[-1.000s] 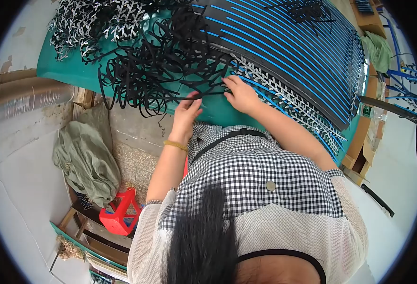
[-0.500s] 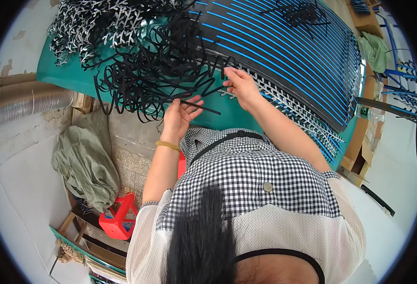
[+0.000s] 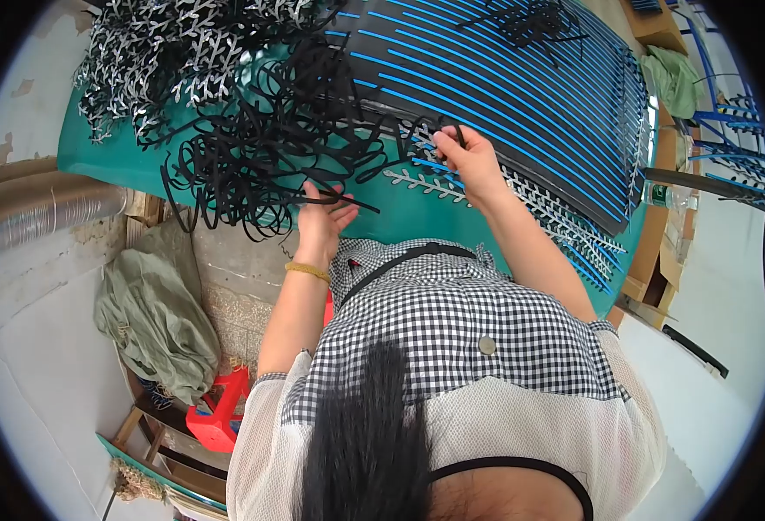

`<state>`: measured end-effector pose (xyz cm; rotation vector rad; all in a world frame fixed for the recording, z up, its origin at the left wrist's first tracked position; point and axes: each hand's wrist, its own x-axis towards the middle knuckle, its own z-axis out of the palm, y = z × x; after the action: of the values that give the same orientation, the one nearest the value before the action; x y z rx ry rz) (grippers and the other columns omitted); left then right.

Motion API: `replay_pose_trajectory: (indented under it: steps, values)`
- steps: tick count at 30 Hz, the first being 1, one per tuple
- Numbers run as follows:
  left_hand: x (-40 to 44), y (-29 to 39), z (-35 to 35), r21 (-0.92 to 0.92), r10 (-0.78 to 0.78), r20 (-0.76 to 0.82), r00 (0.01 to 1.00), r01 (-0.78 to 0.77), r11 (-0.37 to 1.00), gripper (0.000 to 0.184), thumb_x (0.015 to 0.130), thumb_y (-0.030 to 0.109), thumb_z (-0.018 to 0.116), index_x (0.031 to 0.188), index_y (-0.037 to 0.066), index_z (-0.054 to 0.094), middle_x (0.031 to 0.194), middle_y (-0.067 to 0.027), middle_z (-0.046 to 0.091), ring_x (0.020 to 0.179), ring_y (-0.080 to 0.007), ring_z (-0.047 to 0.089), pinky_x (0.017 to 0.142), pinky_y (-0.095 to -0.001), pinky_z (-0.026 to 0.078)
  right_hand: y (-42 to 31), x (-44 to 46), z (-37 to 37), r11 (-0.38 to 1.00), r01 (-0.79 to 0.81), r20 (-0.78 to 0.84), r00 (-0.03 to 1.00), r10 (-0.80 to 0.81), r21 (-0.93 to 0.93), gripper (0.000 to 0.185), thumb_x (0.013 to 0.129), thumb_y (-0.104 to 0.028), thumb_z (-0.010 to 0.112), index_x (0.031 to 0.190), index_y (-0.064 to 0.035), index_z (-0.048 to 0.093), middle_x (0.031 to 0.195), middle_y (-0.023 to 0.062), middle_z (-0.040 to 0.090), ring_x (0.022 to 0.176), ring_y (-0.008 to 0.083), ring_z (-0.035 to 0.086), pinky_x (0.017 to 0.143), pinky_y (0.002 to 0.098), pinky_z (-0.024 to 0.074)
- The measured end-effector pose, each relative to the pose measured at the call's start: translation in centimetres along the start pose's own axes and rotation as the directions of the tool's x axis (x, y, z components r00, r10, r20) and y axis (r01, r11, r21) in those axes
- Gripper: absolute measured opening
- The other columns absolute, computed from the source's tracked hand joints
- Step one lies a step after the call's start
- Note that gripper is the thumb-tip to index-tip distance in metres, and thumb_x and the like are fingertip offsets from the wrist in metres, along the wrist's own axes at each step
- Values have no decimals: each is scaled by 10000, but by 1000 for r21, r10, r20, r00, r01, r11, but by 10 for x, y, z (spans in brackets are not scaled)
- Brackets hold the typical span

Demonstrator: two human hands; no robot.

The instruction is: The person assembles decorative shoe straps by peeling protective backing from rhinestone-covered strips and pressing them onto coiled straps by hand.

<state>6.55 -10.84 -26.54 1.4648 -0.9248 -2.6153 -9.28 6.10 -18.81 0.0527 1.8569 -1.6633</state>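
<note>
A tangled heap of black ribbon lies on the green tabletop, its loops hanging over the near edge. My left hand is palm up at the heap's near side, with a ribbon strip between thumb and fingers and its loose end sticking out to the right. Farther right, my right hand pinches a length of black ribbon between thumb and fingertips. Just under that hand lie silver leaf-patterned strips, beside a black board lined with blue strips.
More silver leaf-patterned trim is piled at the back left of the green table. A small black ribbon tangle rests on the board. Left of me are a grey-green sack and a red stool. Cardboard boxes stand at right.
My right hand has moved right with its ribbon, showing more of the silver strips. My left hand has turned slightly, and its loose ribbon end has shifted left. The whole view has shifted a little.
</note>
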Motion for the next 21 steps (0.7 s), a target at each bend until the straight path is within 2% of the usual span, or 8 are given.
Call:
replay_pose_trajectory:
  steps: [2, 4, 7, 11, 14, 16, 19, 21]
  values:
    - [0, 0, 2, -46, -4, 41, 999, 6, 999, 585, 861, 512, 296, 957, -49, 433, 873, -170, 519, 793, -283, 545, 663, -342, 499, 5, -2, -3, 999, -42, 8, 999, 42, -2, 162, 766, -201, 617, 851, -74, 563, 637, -26, 519, 563, 41, 404, 511, 180, 322]
    - [1, -1, 2, -103, -17, 56, 998, 23, 994, 578, 865, 506, 285, 952, -44, 439, 856, -170, 520, 783, -286, 549, 651, -336, 503, 0, -3, -3, 965, -47, 90, 996, 24, 259, 111, 795, -169, 587, 855, -84, 549, 689, -14, 526, 567, 54, 424, 520, 188, 343]
    - [6, -4, -3, -100, -71, 8, 997, 72, 992, 560, 872, 492, 279, 950, -38, 441, 829, -163, 523, 764, -285, 552, 630, -326, 508, -8, 1, -1, 792, -38, 152, 986, -70, 609, 74, 825, -151, 550, 859, -89, 530, 764, 6, 533, 580, 75, 455, 535, 201, 371]
    - [4, -3, -2, -134, -63, 10, 998, 64, 989, 524, 882, 467, 277, 972, -24, 437, 854, -160, 537, 725, -265, 564, 615, -313, 511, -18, 6, -7, 673, -115, 177, 984, -23, 731, 99, 817, -153, 558, 862, -68, 533, 725, 10, 544, 548, 69, 443, 517, 192, 358]
    - [-3, 0, 6, -87, -1, 103, 995, 10, 996, 485, 887, 449, 287, 1027, 6, 426, 885, -160, 543, 700, -248, 571, 604, -304, 509, -14, 9, 7, 854, -138, 191, 980, 46, 502, 150, 800, -158, 577, 890, -45, 537, 717, 12, 552, 527, 64, 428, 509, 187, 350]
    - [-9, 1, 14, -43, 59, 120, 991, -54, 998, 454, 890, 434, 295, 1065, 33, 418, 902, -157, 547, 684, -239, 575, 593, -298, 507, -7, 11, 21, 927, -128, 272, 962, 29, 352, 248, 759, -157, 609, 960, -29, 542, 793, 23, 550, 614, 62, 455, 539, 181, 356]
    - [-11, 4, 16, -119, 21, 213, 977, 5, 993, 427, 894, 420, 301, 1117, 71, 403, 946, -143, 536, 736, -230, 570, 611, -303, 502, 5, 21, 35, 972, 187, 237, 947, -216, 139, 299, 740, -107, 596, 1011, -4, 526, 862, 33, 538, 616, 92, 470, 605, 206, 388]
    - [-12, 6, 17, -224, 9, 241, 970, 47, 973, 437, 892, 410, 315, 1167, 77, 381, 1015, -139, 499, 794, -238, 553, 640, -312, 495, 27, 34, 32, 883, 468, 173, 874, -454, -50, 306, 716, -120, 612, 995, -9, 551, 882, 47, 535, 644, 118, 501, 628, 232, 414]
